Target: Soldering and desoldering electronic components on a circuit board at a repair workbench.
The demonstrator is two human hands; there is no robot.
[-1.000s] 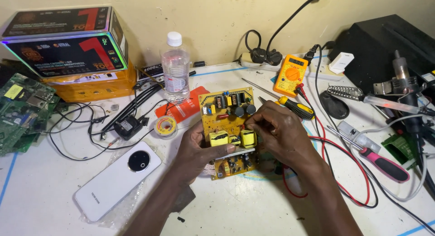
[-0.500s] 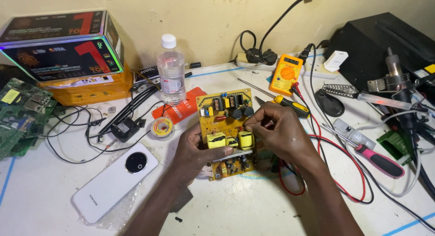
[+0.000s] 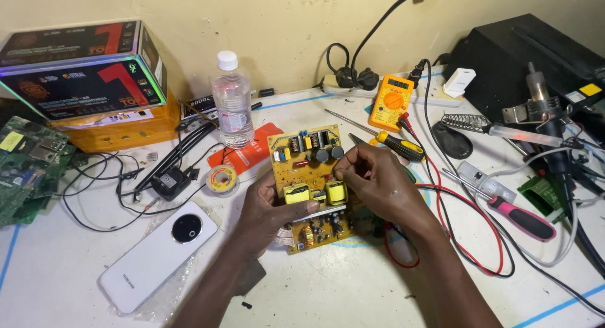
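Note:
A yellow circuit board [image 3: 301, 166] with black capacitors and yellow transformers is held tilted above the white table [image 3: 353, 290]. My left hand [image 3: 268, 209] grips its lower left edge, thumb resting over the board near a yellow transformer. My right hand [image 3: 375, 180] holds the right edge, fingertips pinched at a spot beside the dark capacitors. Whether anything small sits between those fingertips cannot be seen.
A white phone [image 3: 161, 254] lies lower left, a solder reel [image 3: 222, 178] and clear water bottle [image 3: 232, 101] behind the board. A yellow multimeter [image 3: 392, 101], screwdrivers [image 3: 398, 145], a pink-handled tool [image 3: 517, 216], red and black leads, a soldering iron stand [image 3: 463, 122] sit right. Boxes [image 3: 82, 76] stand far left.
The view has shifted slightly; both hands keep hold of the board, and the right fingertips have moved a little along its right edge.

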